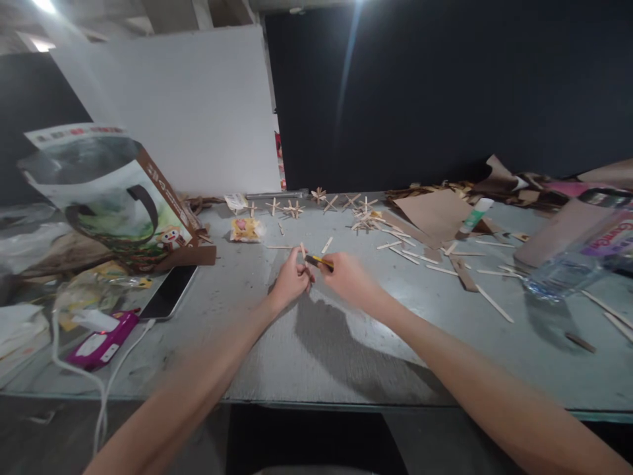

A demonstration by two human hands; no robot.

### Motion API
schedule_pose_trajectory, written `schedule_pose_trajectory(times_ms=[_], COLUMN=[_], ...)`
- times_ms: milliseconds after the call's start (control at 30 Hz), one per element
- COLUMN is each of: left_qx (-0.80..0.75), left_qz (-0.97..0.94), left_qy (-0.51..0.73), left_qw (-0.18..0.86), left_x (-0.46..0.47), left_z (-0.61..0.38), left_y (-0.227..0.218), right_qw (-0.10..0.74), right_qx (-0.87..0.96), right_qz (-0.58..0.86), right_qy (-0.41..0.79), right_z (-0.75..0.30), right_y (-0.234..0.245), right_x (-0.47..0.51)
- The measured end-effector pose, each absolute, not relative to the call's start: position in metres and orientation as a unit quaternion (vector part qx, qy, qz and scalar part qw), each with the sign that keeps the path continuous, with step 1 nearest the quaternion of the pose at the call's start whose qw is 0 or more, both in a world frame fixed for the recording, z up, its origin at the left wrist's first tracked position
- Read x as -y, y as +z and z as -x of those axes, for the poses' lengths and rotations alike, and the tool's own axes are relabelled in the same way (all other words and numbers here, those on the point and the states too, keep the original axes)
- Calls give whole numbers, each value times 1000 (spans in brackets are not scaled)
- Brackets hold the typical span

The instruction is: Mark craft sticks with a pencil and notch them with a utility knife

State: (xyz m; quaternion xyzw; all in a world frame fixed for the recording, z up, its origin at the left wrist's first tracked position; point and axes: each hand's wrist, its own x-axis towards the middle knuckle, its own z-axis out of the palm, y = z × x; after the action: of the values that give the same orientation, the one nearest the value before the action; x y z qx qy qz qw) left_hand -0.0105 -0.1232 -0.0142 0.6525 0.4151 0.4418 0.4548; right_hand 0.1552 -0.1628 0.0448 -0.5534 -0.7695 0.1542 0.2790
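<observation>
Over the middle of the table, my left hand (291,278) is closed on a short wooden craft stick (303,250) that points up from the fingertips. My right hand (346,278) grips a yellow-and-black utility knife (321,262), its front end against or very near the stick; which of the two I cannot tell. Just beyond the hands, a loose stick (327,245) and another stick (279,247) lie on the table. Farther back stand small crossed-stick pieces (293,209) in a row, beside a pile of sticks (366,223).
At left are a large printed bag (119,204), a phone (169,292) and a purple power bank (105,340) with a white cable. A yellow snack packet (246,230) lies behind. To the right are brown cardboard (435,214), a glue stick (476,216), scattered sticks and a plastic bottle (568,270).
</observation>
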Motion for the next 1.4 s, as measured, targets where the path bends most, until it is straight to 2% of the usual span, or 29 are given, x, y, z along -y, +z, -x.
schedule_pose_trajectory(times_ms=[167,433,767,967,1133,1300,1400], left_qx=[-426,-407,-406,-415,-411,-431,-438], left_qz=[-648,-649,-667,-669,-678,-683,-673], left_qy=[448,456,447,449,483,516,529], left_qw=[446,453,436,423,372,285,275], left_x=[122,122,120,121,125,131,131], left_z=[11,12,13,11,11,5,3], left_y=[-14,-14,-17,-17,-10,-7,-8], right_qw=[231,276,257,314,411,445,452], right_qx=[782,768,785,771,759,761,758], right_qz=[545,563,535,531,483,452,450], right_qy=[195,133,176,159,143,137,134], right_z=[-164,-150,-163,-161,-158,-162,-161], right_y=[69,36,68,34,2,-5,-6], right_x=[138,175,143,162,170,172,173])
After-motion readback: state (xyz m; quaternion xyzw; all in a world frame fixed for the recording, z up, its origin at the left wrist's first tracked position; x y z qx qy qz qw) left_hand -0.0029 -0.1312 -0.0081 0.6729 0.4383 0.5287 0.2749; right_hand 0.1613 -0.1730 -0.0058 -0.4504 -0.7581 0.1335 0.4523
